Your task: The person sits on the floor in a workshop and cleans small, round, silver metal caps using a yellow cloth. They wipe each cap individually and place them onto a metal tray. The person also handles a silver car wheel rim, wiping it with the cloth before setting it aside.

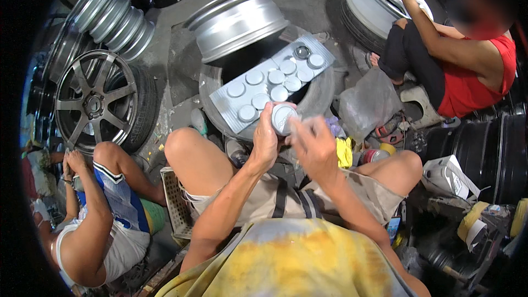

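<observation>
My left hand (266, 140) is closed around a round grey-white wheel centre cap (283, 119), its face turned up. Close by the cap's right edge is my right hand (315, 146), its fingers smeared by motion, so what they hold, if anything, cannot be made out. Beyond both hands, a pale ribbed panel (225, 108) lies tilted across a tire (325, 96). Several similar caps (276, 77) are spread over it, and one piece at its far right (301, 52) looks like a dark-centred ring.
A bare silver rim (239, 25) rests on the tire's far side. At left are a dark spoked wheel (94, 102), stacked rims (113, 16) and a seated person (93, 231). Another person in red (478, 71) works at a white wheel (366, 5). A plastic bag (369, 102) lies right.
</observation>
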The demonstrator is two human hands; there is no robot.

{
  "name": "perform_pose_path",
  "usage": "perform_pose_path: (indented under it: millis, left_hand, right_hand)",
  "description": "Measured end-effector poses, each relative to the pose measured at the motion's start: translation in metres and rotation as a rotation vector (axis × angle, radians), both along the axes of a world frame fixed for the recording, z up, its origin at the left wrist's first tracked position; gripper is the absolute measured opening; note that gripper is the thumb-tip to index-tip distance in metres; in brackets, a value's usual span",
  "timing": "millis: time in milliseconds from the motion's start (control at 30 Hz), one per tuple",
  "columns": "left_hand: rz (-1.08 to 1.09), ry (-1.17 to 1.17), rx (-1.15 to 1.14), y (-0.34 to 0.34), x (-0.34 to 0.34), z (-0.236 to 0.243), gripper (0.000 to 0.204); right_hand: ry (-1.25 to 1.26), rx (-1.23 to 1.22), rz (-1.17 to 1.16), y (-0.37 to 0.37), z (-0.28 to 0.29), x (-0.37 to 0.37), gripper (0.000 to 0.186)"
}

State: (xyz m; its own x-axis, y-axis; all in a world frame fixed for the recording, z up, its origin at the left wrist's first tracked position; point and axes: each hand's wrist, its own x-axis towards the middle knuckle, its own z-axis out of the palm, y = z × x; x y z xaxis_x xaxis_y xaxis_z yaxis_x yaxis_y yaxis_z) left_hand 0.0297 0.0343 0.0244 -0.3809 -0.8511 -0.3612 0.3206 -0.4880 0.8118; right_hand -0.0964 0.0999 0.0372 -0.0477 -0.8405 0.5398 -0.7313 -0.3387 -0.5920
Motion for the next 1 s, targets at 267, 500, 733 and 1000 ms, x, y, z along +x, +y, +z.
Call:
perform_pose_path:
  millis: [267, 500, 733, 1000]
  left_hand:
    - [0.171, 0.019, -0.066, -0.002, -0.008, 0.0, 0.054]
    - [0.119, -0.082, -0.177, 0.001, -0.005, 0.0, 0.055]
    - [0.01, -0.051, -0.162, -0.006, 0.001, -0.01, 0.056]
    - [0.038, -0.04, -0.177, -0.011, 0.002, -0.008, 0.054]
  right_hand:
    - [-0.043, -0.046, -0.105, -0.023, 0.002, 0.01, 0.03]
    - [-0.096, 0.024, -0.028, -0.015, 0.008, 0.009, 0.031]
    - [-0.063, -0.045, 0.101, -0.026, 0.012, 0.003, 0.034]
    - [-0.091, -0.002, -0.011, 0.003, -0.001, 0.011, 0.038]
